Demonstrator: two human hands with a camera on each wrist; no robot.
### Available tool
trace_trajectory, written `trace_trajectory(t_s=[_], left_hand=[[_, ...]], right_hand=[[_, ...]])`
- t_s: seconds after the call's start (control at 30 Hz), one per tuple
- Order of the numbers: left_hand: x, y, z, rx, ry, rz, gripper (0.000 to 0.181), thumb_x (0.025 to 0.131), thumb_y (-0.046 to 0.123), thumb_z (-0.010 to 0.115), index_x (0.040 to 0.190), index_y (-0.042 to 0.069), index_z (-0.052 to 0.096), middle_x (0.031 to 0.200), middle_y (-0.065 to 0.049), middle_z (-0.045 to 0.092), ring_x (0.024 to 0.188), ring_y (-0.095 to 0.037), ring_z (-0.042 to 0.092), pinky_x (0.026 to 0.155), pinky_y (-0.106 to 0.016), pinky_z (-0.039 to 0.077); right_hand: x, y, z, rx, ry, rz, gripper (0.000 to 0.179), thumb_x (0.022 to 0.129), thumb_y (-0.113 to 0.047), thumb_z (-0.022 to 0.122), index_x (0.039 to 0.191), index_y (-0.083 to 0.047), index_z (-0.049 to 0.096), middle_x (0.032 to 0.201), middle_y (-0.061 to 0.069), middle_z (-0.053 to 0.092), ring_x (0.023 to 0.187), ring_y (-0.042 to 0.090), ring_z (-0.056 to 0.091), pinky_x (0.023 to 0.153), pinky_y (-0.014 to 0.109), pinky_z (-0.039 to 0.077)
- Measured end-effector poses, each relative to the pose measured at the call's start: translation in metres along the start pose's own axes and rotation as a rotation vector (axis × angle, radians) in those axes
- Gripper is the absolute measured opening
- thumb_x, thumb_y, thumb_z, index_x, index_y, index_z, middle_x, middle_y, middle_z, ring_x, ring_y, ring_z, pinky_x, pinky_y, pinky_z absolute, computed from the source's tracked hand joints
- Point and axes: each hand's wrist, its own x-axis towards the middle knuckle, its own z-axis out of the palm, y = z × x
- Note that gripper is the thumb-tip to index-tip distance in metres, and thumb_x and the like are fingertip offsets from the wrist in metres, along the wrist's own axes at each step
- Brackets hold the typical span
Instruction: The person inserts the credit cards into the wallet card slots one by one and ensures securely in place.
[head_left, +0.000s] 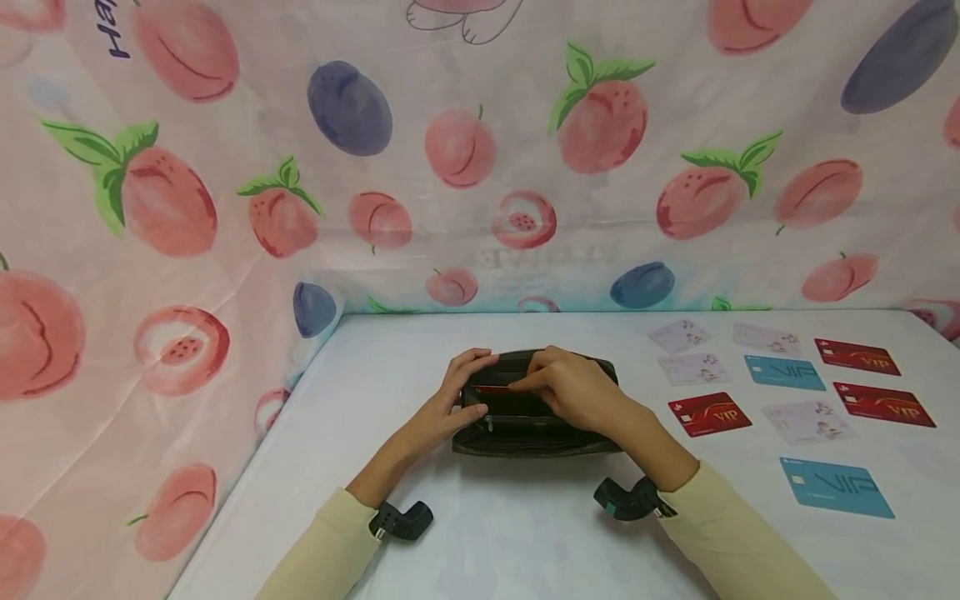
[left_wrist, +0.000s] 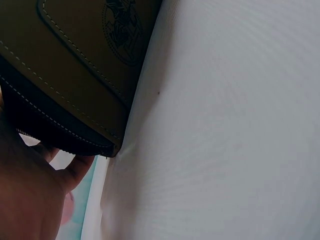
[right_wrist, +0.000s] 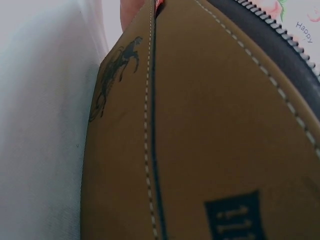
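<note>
A long zip-around wallet (head_left: pixel 540 450) stands open on the table in the head view. Its brown leather outside (right_wrist: pixel 210 125), with pale stitching and a dark printed figure, fills much of both wrist views. At its left end my left hand (head_left: pixel 453 400) grips the edge, thumb toward the inside and fingers at the back. My right hand (head_left: pixel 581 387) reaches down into the opening with curled fingers, its fingertips at the right end of a red card (head_left: pixel 491 389). Most of that card is hidden in the wallet, and the right thumb is out of sight.
Right of the wallet lie red VIP cards (head_left: pixel 708 414), blue VIP cards (head_left: pixel 836 487) and several pale patterned cards (head_left: pixel 808 422). A fruit-print cloth (head_left: pixel 457 225) hangs behind and to the left of the white table (head_left: pixel 480 542). Black wrist devices (head_left: pixel 401 521) sit at both cuffs.
</note>
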Motion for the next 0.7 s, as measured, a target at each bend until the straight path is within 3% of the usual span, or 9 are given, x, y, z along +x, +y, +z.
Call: trace_trajectory(t_s=[0.3,0.57,0.7], left_hand=[[-0.0011,-0.0006,-0.0002,0.001,-0.001,0.002,0.059,0.092,-0.007,0.050,0.146,-0.004,0.026,0.151,-0.020,0.011,0.139,-0.032,0.014,0.100,-0.060,0.029],[-0.0003,-0.0018,-0.0001,-0.005,-0.011,0.000,0.057,0.096,0.004,0.051,0.147,-0.003,0.026,0.152,-0.019,0.010,0.140,-0.029,0.013,0.101,-0.058,0.028],[-0.0005,-0.0015,0.0000,-0.006,-0.007,0.000,0.057,0.095,-0.001,0.050,0.147,-0.003,0.026,0.151,-0.020,0.010,0.139,-0.029,0.014,0.101,-0.058,0.028]], right_hand=[[0.0016,0.0020,-0.0007,0.021,-0.008,0.003,0.029,0.088,-0.002,0.067,0.108,-0.021,0.076,0.088,-0.005,0.059,0.080,0.011,0.056,0.065,0.028,0.048],[0.0013,0.0028,-0.0016,0.042,-0.021,0.002,0.031,0.087,0.000,0.066,0.108,-0.020,0.076,0.088,-0.005,0.058,0.079,0.011,0.054,0.066,0.026,0.048],[0.0023,0.0029,-0.0023,0.078,-0.037,0.004,0.033,0.087,0.003,0.064,0.108,-0.019,0.076,0.086,-0.005,0.057,0.075,0.009,0.050,0.063,0.024,0.045]])
